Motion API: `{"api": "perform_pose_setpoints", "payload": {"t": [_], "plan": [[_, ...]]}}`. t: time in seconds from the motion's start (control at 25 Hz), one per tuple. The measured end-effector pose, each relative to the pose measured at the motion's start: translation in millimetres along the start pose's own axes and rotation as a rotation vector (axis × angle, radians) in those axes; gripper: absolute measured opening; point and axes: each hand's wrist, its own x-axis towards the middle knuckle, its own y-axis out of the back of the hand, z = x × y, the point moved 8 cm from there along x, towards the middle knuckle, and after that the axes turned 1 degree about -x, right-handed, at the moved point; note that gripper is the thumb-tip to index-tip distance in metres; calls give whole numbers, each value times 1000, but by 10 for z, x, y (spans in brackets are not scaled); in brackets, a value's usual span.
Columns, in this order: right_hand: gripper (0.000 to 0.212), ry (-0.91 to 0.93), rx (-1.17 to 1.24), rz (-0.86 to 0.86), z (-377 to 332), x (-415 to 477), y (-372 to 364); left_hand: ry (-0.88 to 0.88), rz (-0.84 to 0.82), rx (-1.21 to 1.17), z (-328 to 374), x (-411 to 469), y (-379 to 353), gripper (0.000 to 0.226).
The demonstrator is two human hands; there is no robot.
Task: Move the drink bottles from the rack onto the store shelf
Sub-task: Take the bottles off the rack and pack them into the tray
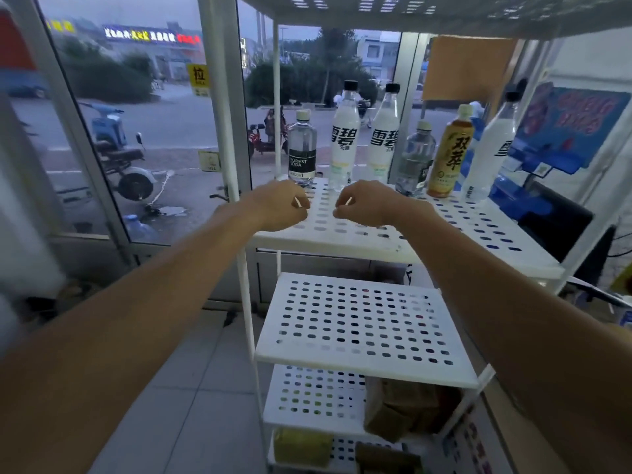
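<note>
At the back edge of the rack shelf (pixel 461 227) stand six drink bottles (pixel 345 131). Left hand (pixel 280 208) and right hand (pixel 367 206) hover over it, fingers loosely curled, empty. Best to grip a bottle mid-body and lift it upright.

Bottles (pixel 345 131) on shelf (pixel 444 220) — back row

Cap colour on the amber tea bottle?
Cream cap on the amber tea bottle; the head view shows it best.
</note>
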Motion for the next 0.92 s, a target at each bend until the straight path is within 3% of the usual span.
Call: {"api": "perform_pose_setpoints", "payload": {"t": [0.28, 0.52, 0.68, 0.8, 0.92], "plan": [[37, 37, 105, 103, 4, 777, 50, 69, 6, 51, -257, 528, -39, 29], [58, -51, 548, 182, 107, 1516, -42, 123, 27, 6, -541, 925, -140, 29], [72, -147, 708, 177, 171, 1952, -277, 156, 23, -52, -669, 1084, -285, 29], [86, -158, 772, 265, 195, 2139, -324, 159, 101, -58, -714, 1182, -301, 29], [85, -66, 768, 370, 152, 2276, -255, 153, 191, -112, -784, 1233, -300, 28]]}}
